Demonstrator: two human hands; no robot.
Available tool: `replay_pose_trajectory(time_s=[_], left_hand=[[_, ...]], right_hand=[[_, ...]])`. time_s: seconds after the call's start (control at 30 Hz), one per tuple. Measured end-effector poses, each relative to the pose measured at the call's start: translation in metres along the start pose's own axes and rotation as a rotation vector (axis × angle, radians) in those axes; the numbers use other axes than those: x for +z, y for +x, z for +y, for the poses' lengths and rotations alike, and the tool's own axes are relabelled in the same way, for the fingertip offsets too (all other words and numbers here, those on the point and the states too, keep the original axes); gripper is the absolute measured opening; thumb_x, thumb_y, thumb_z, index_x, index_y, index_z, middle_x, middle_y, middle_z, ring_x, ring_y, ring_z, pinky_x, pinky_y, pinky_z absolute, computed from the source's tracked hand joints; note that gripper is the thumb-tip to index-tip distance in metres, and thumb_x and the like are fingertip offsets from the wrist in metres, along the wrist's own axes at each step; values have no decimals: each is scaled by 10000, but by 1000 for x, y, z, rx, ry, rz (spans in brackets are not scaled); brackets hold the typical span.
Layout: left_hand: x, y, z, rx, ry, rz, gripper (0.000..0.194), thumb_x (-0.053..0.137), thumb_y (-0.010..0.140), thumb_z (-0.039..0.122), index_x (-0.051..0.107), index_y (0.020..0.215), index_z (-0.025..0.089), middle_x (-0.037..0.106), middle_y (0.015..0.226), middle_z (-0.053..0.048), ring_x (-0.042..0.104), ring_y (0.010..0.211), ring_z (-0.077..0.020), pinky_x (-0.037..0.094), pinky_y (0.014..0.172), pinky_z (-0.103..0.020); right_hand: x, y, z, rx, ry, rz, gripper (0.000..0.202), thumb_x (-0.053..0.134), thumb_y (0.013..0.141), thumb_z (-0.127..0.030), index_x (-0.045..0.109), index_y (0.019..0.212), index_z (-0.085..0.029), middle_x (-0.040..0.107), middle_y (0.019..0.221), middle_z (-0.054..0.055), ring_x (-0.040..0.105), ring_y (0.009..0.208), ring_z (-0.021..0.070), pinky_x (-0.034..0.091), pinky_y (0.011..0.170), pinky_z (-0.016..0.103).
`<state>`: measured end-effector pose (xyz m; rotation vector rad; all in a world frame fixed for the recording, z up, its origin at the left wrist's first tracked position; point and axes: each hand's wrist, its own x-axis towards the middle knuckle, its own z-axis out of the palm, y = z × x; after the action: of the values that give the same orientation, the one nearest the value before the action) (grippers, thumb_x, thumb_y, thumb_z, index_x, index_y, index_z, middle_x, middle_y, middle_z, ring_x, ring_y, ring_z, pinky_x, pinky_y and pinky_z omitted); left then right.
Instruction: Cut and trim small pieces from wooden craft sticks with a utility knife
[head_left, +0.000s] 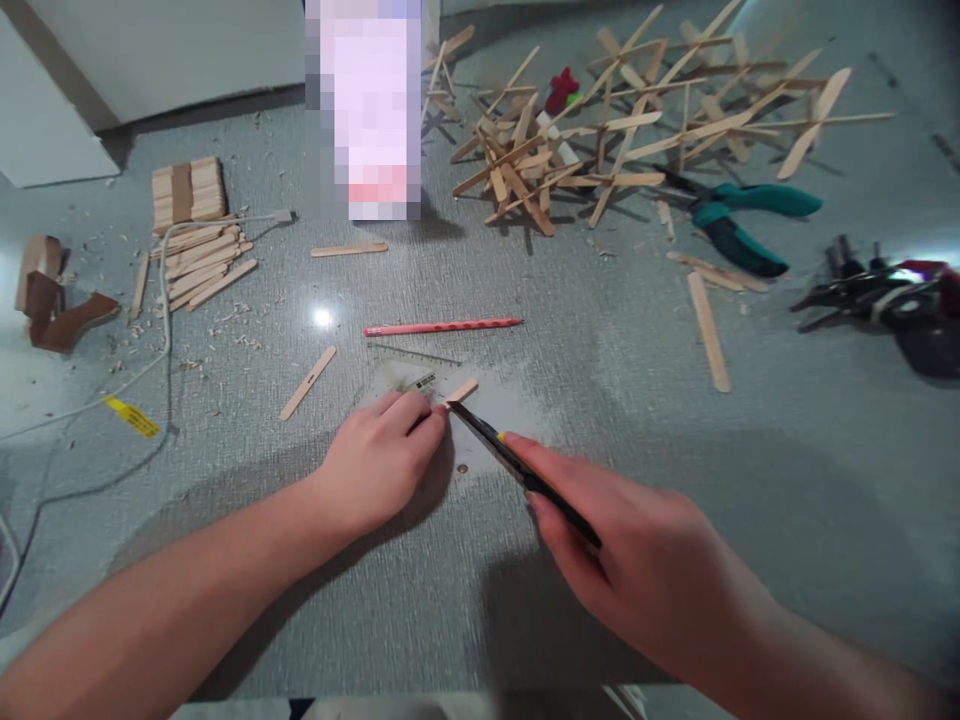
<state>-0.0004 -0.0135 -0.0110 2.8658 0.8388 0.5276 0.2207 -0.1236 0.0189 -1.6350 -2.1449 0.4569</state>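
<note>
A wooden craft stick (463,391) is pinned to the table under the fingers of my left hand (386,450); its far end pokes out to the right. My right hand (637,530) grips a black utility knife (517,465), whose tip meets the stick close to my left fingertips. Partly covered by my left hand lies a clear set square (405,368) with ruler marks. Just beyond it rests a red pencil (442,328). To the left of my left hand is another craft stick (309,383) with a small slot or dark mark in its middle.
Bundled craft sticks (202,190) and a white cable (166,300) lie left, near brown paper strips (45,300) and shavings. Joined stick structures (525,165) spread across the back right. Teal-handled pliers (739,215) and a dark tangled object (892,300) lie right. A blurred-out bright screen (375,100) stands behind.
</note>
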Motion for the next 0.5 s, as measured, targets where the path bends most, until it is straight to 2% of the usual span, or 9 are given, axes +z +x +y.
replay_pose_trajectory(time_s=[0.27,0.5], left_hand=[[-1,0,2,29,68,-9,238,451,1020,153,677,1069,97,671,839,-74,595,688,-174,501,576,-293],[-6,4,10,-3,163,-21,256,427,965,67,683,967,76,630,751,-73,562,609,-189,430,501,-306]], right_hand=[[5,-4,-4,-16,-70,-19,463,421,986,-124,545,1432,-119,766,960,81,706,624,157,569,534,273],[11,-6,-10,-68,-162,6,406,422,1018,-126,547,1401,-76,749,942,90,705,651,166,576,574,292]])
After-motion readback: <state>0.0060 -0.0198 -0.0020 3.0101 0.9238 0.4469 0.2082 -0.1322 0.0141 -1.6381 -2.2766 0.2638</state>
